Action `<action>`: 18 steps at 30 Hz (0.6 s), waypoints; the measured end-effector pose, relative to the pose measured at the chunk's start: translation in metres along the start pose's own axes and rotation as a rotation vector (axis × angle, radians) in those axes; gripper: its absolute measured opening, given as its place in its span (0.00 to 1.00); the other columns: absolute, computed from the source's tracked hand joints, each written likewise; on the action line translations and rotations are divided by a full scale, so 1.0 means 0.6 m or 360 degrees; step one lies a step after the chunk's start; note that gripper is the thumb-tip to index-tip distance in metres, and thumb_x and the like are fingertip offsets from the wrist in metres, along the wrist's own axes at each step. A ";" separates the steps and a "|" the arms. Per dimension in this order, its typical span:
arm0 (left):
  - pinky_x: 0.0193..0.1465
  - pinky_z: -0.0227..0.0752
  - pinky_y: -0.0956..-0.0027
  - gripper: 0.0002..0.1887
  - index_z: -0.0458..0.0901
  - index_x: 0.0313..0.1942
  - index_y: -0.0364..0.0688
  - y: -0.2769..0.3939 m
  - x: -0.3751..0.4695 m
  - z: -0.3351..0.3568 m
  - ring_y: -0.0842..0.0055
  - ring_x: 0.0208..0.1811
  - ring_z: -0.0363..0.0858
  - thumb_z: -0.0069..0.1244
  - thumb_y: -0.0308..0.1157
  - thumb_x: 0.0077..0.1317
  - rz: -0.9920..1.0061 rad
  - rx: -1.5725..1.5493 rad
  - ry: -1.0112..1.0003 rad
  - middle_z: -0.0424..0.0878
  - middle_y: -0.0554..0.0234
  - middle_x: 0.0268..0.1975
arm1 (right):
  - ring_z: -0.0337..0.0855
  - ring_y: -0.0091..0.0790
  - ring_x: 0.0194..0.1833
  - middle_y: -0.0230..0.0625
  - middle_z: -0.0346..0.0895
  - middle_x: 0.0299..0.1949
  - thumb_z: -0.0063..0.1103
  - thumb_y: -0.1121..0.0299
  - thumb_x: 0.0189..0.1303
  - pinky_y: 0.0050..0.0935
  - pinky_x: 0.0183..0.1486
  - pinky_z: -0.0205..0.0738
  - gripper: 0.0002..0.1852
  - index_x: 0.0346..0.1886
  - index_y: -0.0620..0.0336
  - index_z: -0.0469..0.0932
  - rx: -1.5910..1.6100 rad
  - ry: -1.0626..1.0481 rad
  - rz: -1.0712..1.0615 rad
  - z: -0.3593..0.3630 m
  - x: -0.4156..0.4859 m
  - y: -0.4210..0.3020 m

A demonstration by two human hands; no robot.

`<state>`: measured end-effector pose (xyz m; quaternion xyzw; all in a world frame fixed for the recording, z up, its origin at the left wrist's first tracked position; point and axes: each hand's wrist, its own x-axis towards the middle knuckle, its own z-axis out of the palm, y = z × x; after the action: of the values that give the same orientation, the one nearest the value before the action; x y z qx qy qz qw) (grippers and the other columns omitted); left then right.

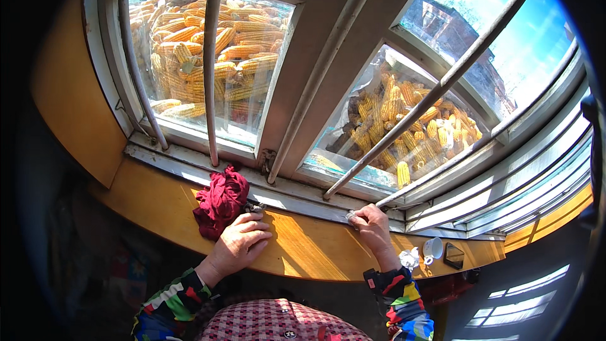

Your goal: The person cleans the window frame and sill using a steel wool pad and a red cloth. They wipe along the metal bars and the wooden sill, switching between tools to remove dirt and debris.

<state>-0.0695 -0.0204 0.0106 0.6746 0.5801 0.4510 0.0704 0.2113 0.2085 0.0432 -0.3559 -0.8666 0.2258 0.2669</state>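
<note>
My left hand [240, 242] rests at the wooden windowsill [307, 251], its fingers beside a crumpled dark red cloth [221, 202]. A small greyish wad [254, 207] lies just beyond those fingertips; whether they grip it cannot be told. Farther right, my right hand [373, 227] pinches a small greyish-white wad [351, 216] against the white lower window frame [303, 202]. The red cloth leans on that frame near the foot of a metal bar.
Metal window bars [213, 66] rise from the frame. On the sill's right stand crumpled white paper [409, 258], a white cup [432, 248] and a dark rectangular object [453, 255]. Outside the panes, corn cobs [246, 40] are piled.
</note>
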 end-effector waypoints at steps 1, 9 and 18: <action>0.64 0.76 0.59 0.09 0.88 0.41 0.40 0.001 0.000 0.000 0.59 0.59 0.81 0.63 0.27 0.60 -0.0013 -0.0004 -0.0002 0.87 0.59 0.48 | 0.80 0.40 0.31 0.39 0.79 0.28 0.75 0.74 0.53 0.34 0.37 0.75 0.08 0.30 0.65 0.83 -0.0020 -0.0029 0.0324 -0.019 -0.008 0.013; 0.63 0.77 0.59 0.09 0.88 0.41 0.40 0.009 0.005 0.002 0.59 0.59 0.81 0.63 0.26 0.59 -0.0057 -0.0003 -0.0011 0.87 0.60 0.47 | 0.80 0.43 0.31 0.42 0.76 0.28 0.74 0.73 0.54 0.35 0.34 0.72 0.09 0.30 0.65 0.81 0.0027 -0.0014 -0.0183 0.090 0.024 -0.053; 0.61 0.78 0.58 0.08 0.88 0.40 0.39 0.008 0.005 0.002 0.59 0.56 0.82 0.63 0.25 0.58 -0.0004 0.0012 0.0069 0.87 0.60 0.45 | 0.80 0.43 0.30 0.43 0.77 0.27 0.73 0.74 0.54 0.38 0.35 0.74 0.08 0.28 0.65 0.81 -0.0185 0.0107 0.0184 -0.027 -0.024 0.021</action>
<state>-0.0655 -0.0186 0.0145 0.6643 0.5840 0.4632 0.0557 0.2367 0.2094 0.0436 -0.4277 -0.8468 0.1781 0.2612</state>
